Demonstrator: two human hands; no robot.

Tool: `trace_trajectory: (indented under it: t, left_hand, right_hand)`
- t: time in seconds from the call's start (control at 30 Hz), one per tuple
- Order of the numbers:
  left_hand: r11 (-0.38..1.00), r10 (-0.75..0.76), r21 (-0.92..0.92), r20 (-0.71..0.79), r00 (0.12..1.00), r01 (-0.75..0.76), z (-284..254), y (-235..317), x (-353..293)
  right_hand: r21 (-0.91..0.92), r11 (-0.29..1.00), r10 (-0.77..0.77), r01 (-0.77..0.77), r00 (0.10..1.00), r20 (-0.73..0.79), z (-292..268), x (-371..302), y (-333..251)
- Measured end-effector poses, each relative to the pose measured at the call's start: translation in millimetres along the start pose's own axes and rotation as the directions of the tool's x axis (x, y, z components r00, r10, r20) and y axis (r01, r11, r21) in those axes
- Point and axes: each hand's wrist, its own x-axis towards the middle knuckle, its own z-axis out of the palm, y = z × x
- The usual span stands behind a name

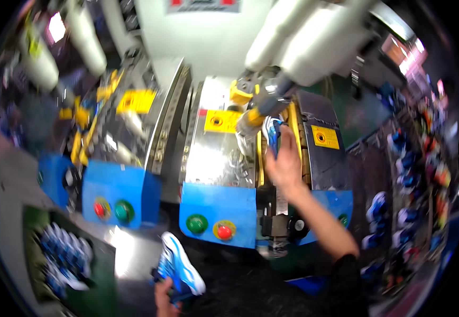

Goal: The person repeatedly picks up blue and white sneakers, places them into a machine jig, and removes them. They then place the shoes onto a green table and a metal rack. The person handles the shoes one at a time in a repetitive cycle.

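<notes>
Low in front of me, my left hand point(166, 298) grips a blue and white sneaker point(179, 264), its white sole turned to the right. My right hand point(286, 164) reaches forward to the middle machine. A second blue and white sneaker point(272, 132) stands there between my right thumb and fingers, close to a yellow and grey machine head point(251, 117). Motion blur softens the right fingers, and the hand partly covers this shoe. Beneath the right hand runs a narrow slot with yellow rails point(294, 124).
Blue control panels point(218, 211) with red and green buttons line the machine fronts. White robot-like arms point(314, 45) hang above. Several sneakers sit in a green-lined bin point(68, 253) at lower left. A rack of shoes point(409, 179) stands on the right. Metal covers carry yellow labels point(326, 137).
</notes>
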Motion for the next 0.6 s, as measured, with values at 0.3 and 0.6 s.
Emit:
trace_trajectory:
  t: [0.3, 0.6]
  left_hand:
    - [0.928, 0.352, 0.08, 0.118, 0.928, -0.363, -28, 20, 36]
    - [0.825, 0.436, -0.276, -0.243, 0.867, -0.492, -123, -31, -43]
  right_hand:
    - [0.35, 0.808, -0.571, 0.474, 0.775, 0.271, 85, -80, -195]
    - [0.806, 0.483, -0.582, -0.343, 0.562, 0.588, 60, -288, -272]
